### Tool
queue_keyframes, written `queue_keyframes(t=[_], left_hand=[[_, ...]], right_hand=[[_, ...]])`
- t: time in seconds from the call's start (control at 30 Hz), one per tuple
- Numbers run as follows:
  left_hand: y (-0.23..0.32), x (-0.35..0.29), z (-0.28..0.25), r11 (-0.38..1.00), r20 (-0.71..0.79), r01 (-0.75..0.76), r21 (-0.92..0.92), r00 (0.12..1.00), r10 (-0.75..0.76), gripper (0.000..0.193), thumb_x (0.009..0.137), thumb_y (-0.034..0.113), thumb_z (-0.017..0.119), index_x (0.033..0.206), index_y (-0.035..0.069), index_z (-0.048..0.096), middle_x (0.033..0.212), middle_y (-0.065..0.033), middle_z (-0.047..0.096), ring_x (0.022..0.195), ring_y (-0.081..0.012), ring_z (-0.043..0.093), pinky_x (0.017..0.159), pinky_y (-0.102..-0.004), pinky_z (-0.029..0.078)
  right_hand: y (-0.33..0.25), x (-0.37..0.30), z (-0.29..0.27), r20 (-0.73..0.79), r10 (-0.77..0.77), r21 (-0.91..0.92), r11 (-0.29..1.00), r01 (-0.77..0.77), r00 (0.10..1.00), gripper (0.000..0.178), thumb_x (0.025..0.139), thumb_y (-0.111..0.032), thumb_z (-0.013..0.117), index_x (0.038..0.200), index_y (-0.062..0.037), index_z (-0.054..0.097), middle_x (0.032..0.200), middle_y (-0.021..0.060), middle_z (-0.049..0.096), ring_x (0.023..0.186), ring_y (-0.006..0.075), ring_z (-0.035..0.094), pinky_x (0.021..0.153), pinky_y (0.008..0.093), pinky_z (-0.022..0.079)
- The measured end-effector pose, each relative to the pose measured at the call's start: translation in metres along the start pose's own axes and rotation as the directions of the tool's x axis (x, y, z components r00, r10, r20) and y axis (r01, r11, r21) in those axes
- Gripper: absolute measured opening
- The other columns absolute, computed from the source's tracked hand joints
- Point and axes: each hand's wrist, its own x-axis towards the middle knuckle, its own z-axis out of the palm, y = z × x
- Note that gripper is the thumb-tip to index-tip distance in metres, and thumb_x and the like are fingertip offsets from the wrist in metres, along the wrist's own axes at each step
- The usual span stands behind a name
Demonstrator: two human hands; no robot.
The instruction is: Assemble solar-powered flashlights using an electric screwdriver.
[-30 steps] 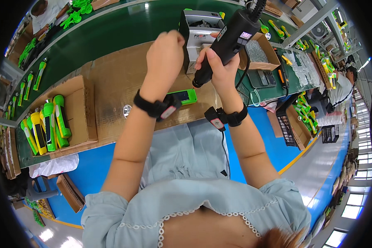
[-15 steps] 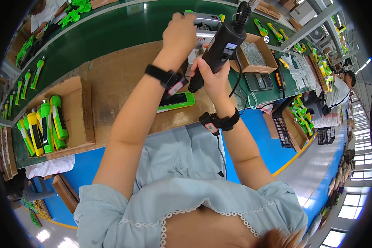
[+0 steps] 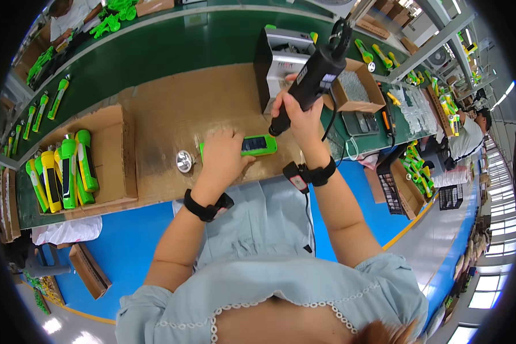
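Note:
A green flashlight (image 3: 259,145) with a dark panel lies on the cardboard sheet in front of me. My left hand (image 3: 222,156) is closed over its left part, holding it against the sheet and hiding that end. In my right hand (image 3: 299,117) is a black electric screwdriver (image 3: 312,80), tilted, its cable rising from the top. The screwdriver's lower tip is close by the flashlight's right end; I cannot tell whether they touch. A round silver reflector (image 3: 184,161) sits just left of my left hand, beside the flashlight.
Behind my right hand stands a grey and black box-shaped machine (image 3: 265,74). A carton of small metal parts (image 3: 355,86) and a phone (image 3: 360,122) are to the right. At the left, a cardboard box (image 3: 117,155) holds several flashlights. More flashlights line the green surface (image 3: 172,49); a person sits far left.
My left hand has come down from the machine onto the flashlight. My right hand has shifted slightly right and down with the screwdriver. The reflector, hidden by my left arm before, now shows.

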Motion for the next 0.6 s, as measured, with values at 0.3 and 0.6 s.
queue_keyframes(t=[0.3, 0.6], left_hand=[[-0.002, -0.002, -0.004, 1.0, -0.002, -0.028, -0.01, 1.0, 0.028, 0.048, 0.06, 0.029, 0.082, 0.098, 0.005, 0.066, 0.095, -0.0122, 0.059, 0.093, -0.031, 0.056, 0.08, -0.0406, 0.045], [-0.025, -0.025, -0.038, 0.992, -0.089, -0.044, -0.115, 0.995, 0.034, 0.046, 0.064, 0.021, 0.079, 0.104, 0.005, 0.063, 0.101, -0.0117, 0.056, 0.101, -0.0309, 0.052, 0.088, -0.0395, 0.041]], right_hand=[[-0.037, 0.031, -0.025, -0.252, -0.316, 0.021, 0.943, 0.331, 0.915, 0.048, 0.087, -0.006, 0.059, 0.128, 0.0027, 0.036, 0.069, 0.0094, 0.058, 0.057, 0.0163, 0.058, 0.055, 0.0288, 0.049], [-0.015, 0.074, -0.038, -0.243, -0.36, -0.143, 0.932, 0.334, 0.9, 0.04, 0.089, -0.004, 0.056, 0.125, 0.0024, 0.039, 0.069, 0.0091, 0.058, 0.055, 0.0164, 0.056, 0.054, 0.0283, 0.048]])
